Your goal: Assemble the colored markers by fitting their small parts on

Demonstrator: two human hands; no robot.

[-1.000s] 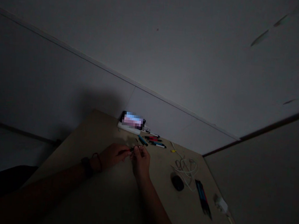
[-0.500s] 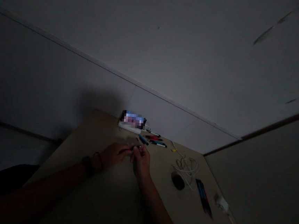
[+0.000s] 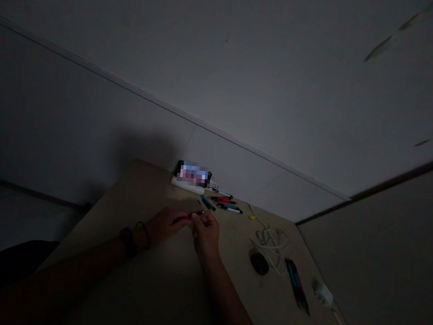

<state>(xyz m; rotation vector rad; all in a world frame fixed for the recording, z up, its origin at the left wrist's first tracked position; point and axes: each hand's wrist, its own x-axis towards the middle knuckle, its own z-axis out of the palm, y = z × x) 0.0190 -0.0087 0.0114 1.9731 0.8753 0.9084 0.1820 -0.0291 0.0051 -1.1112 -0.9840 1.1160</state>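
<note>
In the dim head view, my left hand (image 3: 165, 225) is closed around a red and black pen (image 3: 185, 218). My right hand (image 3: 206, 229) pinches the pen's other end between thumb and fingers, so the two hands meet over the table. The fingers cover much of the pen. Just beyond them lies a blue and black pen (image 3: 208, 202), beside a red pen (image 3: 224, 200) and a white and black pen (image 3: 229, 209). A tiny dark piece (image 3: 199, 202) rests near the blue pen.
A lit phone (image 3: 194, 173) leans on a white block (image 3: 187, 185) by the wall. To the right are a coiled white cable (image 3: 270, 242), a black mouse (image 3: 259, 262) and a bundle of pens (image 3: 297, 286). A white plug (image 3: 324, 295) sits at the table's right edge.
Both hands stay together on the pen, with only a slight shift of the fingers; more of its red barrel shows now. The view has tilted slightly. The things on the table have not moved.
</note>
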